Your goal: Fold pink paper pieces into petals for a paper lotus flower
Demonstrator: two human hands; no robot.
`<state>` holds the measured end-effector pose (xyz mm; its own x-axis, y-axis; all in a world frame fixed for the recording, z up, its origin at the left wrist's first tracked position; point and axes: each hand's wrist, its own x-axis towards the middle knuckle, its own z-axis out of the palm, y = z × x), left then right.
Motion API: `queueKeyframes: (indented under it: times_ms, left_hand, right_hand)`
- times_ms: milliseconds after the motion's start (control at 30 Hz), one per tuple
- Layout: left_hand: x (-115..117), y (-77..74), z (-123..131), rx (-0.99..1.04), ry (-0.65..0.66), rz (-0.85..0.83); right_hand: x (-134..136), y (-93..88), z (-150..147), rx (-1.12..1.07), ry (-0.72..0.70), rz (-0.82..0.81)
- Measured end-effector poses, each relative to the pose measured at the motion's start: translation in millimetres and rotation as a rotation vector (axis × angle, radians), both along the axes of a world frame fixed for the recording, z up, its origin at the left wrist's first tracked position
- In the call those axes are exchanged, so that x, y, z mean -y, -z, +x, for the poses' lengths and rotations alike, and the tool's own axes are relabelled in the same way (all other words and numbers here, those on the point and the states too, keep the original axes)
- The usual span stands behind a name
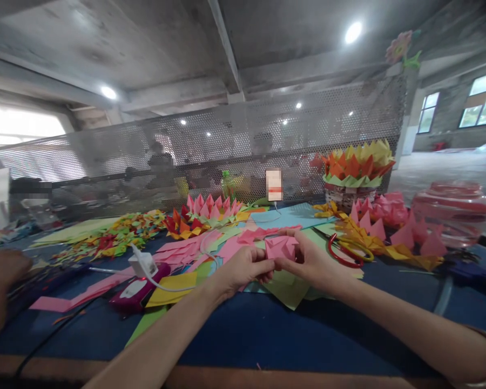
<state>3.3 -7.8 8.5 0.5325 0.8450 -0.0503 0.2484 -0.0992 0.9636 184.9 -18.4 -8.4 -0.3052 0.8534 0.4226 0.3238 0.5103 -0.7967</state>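
Between my two hands is a small folded piece of pink paper (281, 248), held up over the middle of the table. My left hand (247, 265) pinches its lower left edge between thumb and fingers. Around its right side curl the fingers of my right hand (305, 256), with the thumb along the bottom. Green paper sheets (291, 292) lie right beneath my hands. Strips of pink paper (190, 248) spread out to the left, and a pair of red-handled scissors (340, 253) rests just beyond my right hand.
A purple power strip (135, 294) with a white charger (143, 265) sits to the left. Paper scraps (125, 232) and folded paper flowers (214, 208) are behind. At right stand a layered paper lotus (356, 167) and a clear pink jar (451, 213). Another person's hand (8, 275) shows far left.
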Motion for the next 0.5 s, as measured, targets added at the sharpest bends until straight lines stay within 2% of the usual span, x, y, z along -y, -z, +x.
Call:
queueKeyframes:
  times_ms: [200, 500]
  left_hand:
    - [0.2, -0.9, -1.1, -0.020, 0.018, 0.035]
    - [0.0, -1.4, -1.3, -0.022, 0.023, 0.049]
  right_hand:
    - [-2.5, 0.9, 1.3, 0.027, -0.004, 0.039]
    - [1.6, -5.1, 0.0, -0.022, -0.021, 0.005]
